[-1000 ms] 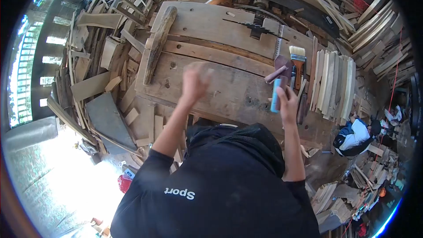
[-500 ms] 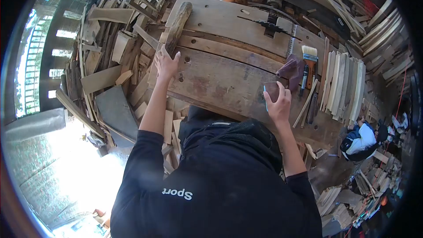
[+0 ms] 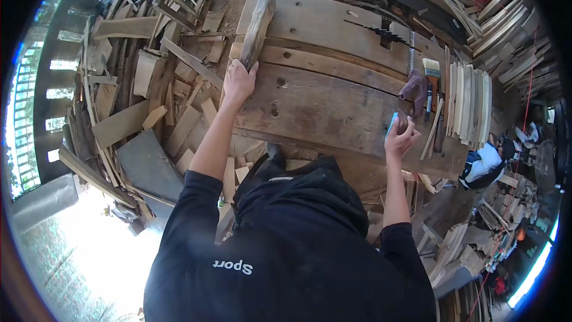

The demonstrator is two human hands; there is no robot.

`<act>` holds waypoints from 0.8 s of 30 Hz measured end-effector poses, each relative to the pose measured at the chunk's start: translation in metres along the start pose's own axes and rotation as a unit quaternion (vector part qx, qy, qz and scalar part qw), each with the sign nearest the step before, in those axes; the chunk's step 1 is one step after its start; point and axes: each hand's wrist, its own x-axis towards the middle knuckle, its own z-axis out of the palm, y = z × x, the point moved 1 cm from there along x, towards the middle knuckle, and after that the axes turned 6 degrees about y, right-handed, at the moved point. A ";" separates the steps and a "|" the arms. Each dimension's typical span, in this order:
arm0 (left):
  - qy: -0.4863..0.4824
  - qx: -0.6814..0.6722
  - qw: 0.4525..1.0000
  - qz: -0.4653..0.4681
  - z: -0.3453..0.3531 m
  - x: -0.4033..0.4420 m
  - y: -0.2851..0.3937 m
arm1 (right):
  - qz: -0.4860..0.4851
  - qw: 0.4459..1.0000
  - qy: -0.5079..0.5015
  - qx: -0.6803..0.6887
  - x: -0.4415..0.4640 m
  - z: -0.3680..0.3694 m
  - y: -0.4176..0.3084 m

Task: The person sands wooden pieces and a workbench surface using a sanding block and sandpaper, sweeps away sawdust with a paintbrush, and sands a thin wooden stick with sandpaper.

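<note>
My left hand (image 3: pixel 239 81) is closed round the near end of a rough, bark-edged piece of wood (image 3: pixel 257 30), which lies along the left end of the wooden workbench (image 3: pixel 316 104). In my right hand (image 3: pixel 402 138) is a block with a light blue side (image 3: pixel 392 124) and a brownish side, gripped between thumb and fingers above the bench's right part. Just beyond that hand lies a crumpled purplish-brown sheet (image 3: pixel 412 85), beside a brush (image 3: pixel 431 70) with pale bristles and a dark pen (image 3: pixel 428 101).
A toothed saw blade (image 3: pixel 387 34) sticks up through the bench top. Upright wooden strips (image 3: pixel 468 104) line the right end. Scrap wood (image 3: pixel 122 122) is heaped on the left. A person (image 3: pixel 484 164) in white and dark clothing is at the right.
My left hand has moved from above the bench to the rough wood and taken hold of its near end. My right hand still holds the block, now turned differently. The view has shifted.
</note>
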 end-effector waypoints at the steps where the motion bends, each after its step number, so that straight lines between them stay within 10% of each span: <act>1: -0.018 -0.023 0.999 -0.020 -0.008 0.005 -0.005 | -0.004 1.000 0.006 -0.012 -0.002 0.002 -0.007; 7: -0.093 -0.362 0.918 -0.131 -0.052 -0.019 -0.104 | -0.059 0.998 0.013 -0.014 -0.051 0.042 -0.108; 13: 0.081 -0.256 0.944 -0.190 -0.094 -0.121 -0.257 | -0.138 0.977 -0.112 0.121 -0.119 0.111 -0.312; 24: 0.115 -0.416 0.751 -0.499 -0.029 -0.289 -0.387 | -0.317 0.839 -0.288 0.337 -0.178 0.114 -0.458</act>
